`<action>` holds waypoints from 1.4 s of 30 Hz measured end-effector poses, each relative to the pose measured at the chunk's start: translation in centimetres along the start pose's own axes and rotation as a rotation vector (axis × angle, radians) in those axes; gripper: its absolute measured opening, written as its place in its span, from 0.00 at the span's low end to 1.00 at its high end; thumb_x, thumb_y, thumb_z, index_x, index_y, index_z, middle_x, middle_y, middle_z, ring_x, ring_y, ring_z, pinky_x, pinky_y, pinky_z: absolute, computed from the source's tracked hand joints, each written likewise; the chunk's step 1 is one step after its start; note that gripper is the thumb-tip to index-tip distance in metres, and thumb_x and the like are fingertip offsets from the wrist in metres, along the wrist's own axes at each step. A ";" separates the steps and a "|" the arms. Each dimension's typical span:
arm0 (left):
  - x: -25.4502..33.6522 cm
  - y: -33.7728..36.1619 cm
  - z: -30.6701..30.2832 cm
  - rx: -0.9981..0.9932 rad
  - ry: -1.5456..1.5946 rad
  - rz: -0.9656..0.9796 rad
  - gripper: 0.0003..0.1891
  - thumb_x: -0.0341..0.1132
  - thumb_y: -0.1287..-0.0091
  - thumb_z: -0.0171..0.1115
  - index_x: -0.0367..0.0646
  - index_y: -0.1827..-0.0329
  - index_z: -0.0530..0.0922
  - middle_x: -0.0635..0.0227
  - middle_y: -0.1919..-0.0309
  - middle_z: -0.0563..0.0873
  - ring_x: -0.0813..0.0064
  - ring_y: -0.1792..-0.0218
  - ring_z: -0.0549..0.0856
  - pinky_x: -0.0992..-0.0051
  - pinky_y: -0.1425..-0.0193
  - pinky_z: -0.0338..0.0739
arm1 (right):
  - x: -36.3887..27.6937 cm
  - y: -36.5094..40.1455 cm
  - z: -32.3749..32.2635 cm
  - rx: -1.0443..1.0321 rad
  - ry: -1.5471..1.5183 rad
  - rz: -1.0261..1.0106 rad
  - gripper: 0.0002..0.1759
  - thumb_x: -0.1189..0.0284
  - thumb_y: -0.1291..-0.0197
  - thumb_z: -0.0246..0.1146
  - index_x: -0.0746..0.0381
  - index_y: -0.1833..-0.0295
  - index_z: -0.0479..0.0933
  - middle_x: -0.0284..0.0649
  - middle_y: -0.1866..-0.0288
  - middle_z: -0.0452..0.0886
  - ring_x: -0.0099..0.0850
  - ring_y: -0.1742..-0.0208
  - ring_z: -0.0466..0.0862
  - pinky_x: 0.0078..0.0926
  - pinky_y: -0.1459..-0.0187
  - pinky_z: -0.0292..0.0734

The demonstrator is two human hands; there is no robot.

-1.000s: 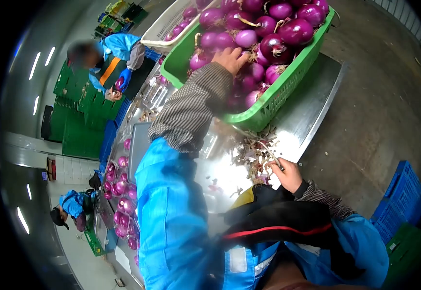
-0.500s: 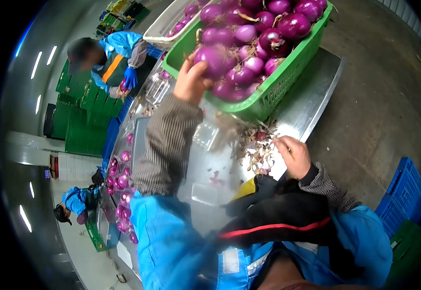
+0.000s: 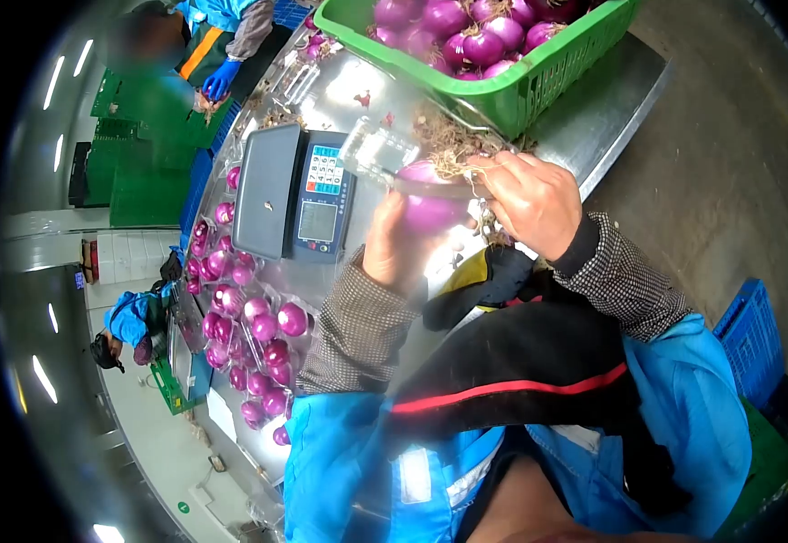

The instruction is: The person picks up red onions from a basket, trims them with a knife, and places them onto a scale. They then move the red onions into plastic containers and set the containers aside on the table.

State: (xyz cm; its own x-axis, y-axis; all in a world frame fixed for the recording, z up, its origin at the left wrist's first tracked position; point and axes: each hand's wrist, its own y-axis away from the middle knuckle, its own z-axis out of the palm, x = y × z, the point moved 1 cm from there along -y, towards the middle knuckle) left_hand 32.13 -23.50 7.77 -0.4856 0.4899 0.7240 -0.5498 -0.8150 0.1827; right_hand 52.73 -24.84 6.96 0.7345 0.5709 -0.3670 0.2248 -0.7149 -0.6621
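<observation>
My left hand (image 3: 388,242) is closed round a red onion (image 3: 434,210), blurred by motion, above the steel table. My right hand (image 3: 534,201) is shut on a knife (image 3: 434,188); its thin grey blade lies across the onion, and its handle is hidden in my fingers. Dry roots and skins (image 3: 453,143) are heaped just beyond the onion. Past both hands stands a green crate (image 3: 525,90) full of red onions (image 3: 484,47).
A digital scale (image 3: 272,195) sits left of my hands, near a clear plastic tray (image 3: 380,149). Packed onions (image 3: 262,330) line the table's left side. A co-worker in blue (image 3: 217,45) stands across the table; another person (image 3: 131,317) is farther off. A blue crate (image 3: 751,348) is at right.
My left hand has come back from the crate with an onion. My right hand has risen slightly and the knife blade now shows. The view has shifted, uncovering the scale.
</observation>
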 end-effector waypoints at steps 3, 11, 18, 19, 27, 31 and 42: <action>-0.6 0.9 -0.4 0.047 -0.125 0.047 0.36 0.56 0.28 0.54 0.34 0.30 0.65 0.44 0.44 0.80 0.49 0.53 0.86 0.64 0.60 0.89 | 0.8 0.7 1.1 0.008 0.043 -0.002 0.16 0.73 0.45 0.65 0.61 0.50 0.79 0.38 0.65 0.82 0.35 0.66 0.84 0.29 0.66 0.81; 0.2 1.2 -1.5 0.197 -0.508 0.214 0.40 0.51 0.30 0.61 0.44 0.22 0.53 0.50 0.38 0.75 0.54 0.43 0.82 0.58 0.44 0.83 | 0.6 3.6 1.9 -0.025 -0.306 0.391 0.17 0.76 0.40 0.63 0.61 0.44 0.79 0.46 0.53 0.85 0.41 0.54 0.87 0.31 0.55 0.82; -0.6 1.2 -1.0 0.129 -0.854 0.189 0.47 0.25 0.44 0.74 0.36 0.22 0.54 0.59 0.35 0.71 0.67 0.38 0.77 0.69 0.37 0.77 | -0.7 3.5 4.5 -0.151 -1.259 0.765 0.27 0.58 0.32 0.62 0.61 0.34 0.68 0.36 0.56 0.80 0.24 0.71 0.80 0.24 0.68 0.76; -0.5 1.1 -1.7 0.126 -1.010 0.225 0.47 0.25 0.45 0.74 0.36 0.23 0.55 0.60 0.35 0.71 0.68 0.38 0.77 0.69 0.36 0.76 | -0.3 3.7 4.9 -0.163 -1.448 0.902 0.29 0.52 0.30 0.60 0.61 0.35 0.68 0.35 0.56 0.81 0.23 0.73 0.79 0.23 0.71 0.76; -1.6 1.3 -3.2 0.190 -0.663 0.216 0.40 0.27 0.45 0.74 0.35 0.30 0.63 0.60 0.43 0.78 0.68 0.41 0.79 0.68 0.37 0.75 | -1.3 2.8 3.9 -0.161 -0.611 0.572 0.15 0.64 0.33 0.62 0.66 0.53 0.77 0.43 0.61 0.85 0.38 0.67 0.85 0.29 0.64 0.80; -0.7 2.1 -1.9 0.209 -0.744 0.174 0.34 0.26 0.46 0.72 0.35 0.35 0.67 0.61 0.47 0.80 0.71 0.45 0.81 0.70 0.39 0.76 | -1.8 2.1 1.9 -0.207 -0.157 0.114 0.17 0.77 0.50 0.67 0.60 0.51 0.79 0.40 0.62 0.80 0.40 0.63 0.85 0.35 0.63 0.80; -1.2 2.6 -2.8 0.190 -1.020 0.218 0.40 0.37 0.47 0.78 0.35 0.33 0.66 0.62 0.47 0.79 0.73 0.45 0.80 0.73 0.38 0.75 | 0.1 3.6 3.0 -0.170 -0.056 0.110 0.18 0.78 0.50 0.64 0.60 0.51 0.79 0.37 0.64 0.80 0.36 0.67 0.84 0.33 0.66 0.80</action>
State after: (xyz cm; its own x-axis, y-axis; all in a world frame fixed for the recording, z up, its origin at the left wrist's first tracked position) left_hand 29.38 -25.31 5.47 0.2879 -0.0930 0.9531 -0.3617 -0.9321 0.0183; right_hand 51.69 -26.15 2.63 0.7247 0.5036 -0.4704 0.2533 -0.8295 -0.4978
